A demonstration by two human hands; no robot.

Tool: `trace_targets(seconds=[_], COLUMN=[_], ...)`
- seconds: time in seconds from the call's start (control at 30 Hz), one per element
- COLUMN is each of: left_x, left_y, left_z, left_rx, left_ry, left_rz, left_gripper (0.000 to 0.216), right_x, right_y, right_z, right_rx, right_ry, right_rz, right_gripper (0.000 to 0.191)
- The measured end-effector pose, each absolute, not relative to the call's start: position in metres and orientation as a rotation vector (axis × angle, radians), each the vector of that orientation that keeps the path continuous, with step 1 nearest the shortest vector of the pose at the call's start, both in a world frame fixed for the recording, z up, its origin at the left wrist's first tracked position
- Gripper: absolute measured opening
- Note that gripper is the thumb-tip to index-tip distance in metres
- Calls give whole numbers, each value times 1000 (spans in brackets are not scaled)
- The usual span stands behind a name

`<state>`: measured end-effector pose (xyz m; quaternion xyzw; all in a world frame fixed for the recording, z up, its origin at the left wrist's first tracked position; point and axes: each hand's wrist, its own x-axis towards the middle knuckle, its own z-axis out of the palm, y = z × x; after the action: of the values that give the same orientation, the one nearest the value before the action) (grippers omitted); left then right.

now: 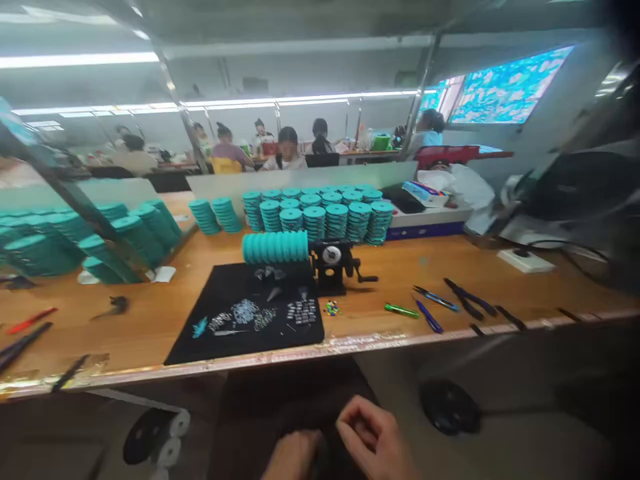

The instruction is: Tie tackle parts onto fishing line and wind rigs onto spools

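My left hand (294, 455) is low in the view, below the table edge and over my dark lap. It is blurred by motion and its fingers are hidden. Close by on the right, my right hand (374, 437) has its fingers curled in, thumb and fingertips drawn together; whether anything is between them cannot be made out. Both hands are apart from the table. Beyond them lies a black mat (200, 347) bearing small piles of clear and pale beads (245, 311). At its right corner stands a black hand-crank winder (331, 267) carrying a row of turquoise spools (275, 247).
Stacked turquoise spools (315, 223) line the back. Right of the mat lie colored beads (332, 308), a green cutter-like tool (401, 310), blue tweezers (435, 298) and dark-handled pliers (470, 298). A power strip (526, 261) sits farther right. People work at tables behind.
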<state>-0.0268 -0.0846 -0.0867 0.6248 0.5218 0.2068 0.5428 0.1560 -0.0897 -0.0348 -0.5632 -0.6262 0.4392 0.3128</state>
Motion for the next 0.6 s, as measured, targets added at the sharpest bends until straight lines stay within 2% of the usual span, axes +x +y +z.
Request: trace_targets(seconds=[0.07, 0.17, 0.4, 0.6], left_x=[-24, -30, -27, -24], left_y=[-93, -92, -86, -89], left_z=[-87, -77, -55, -48], left_rx=[1453, 1310, 757, 781], left_ry=[1236, 1224, 1049, 1074], left_rz=[523, 727, 1006, 999], left_gripper=[18, 28, 36, 37], right_x=[155, 152, 142, 140], right_y=[-93, -96, -103, -102], right_z=[-23, -13, -10, -6], right_rx=[-1520, -1567, -1339, -1277], right_ry=[-1675, -1729, -1928, -1946], right_rz=[1122, 998, 473, 427], right_gripper=[17, 16, 13, 14])
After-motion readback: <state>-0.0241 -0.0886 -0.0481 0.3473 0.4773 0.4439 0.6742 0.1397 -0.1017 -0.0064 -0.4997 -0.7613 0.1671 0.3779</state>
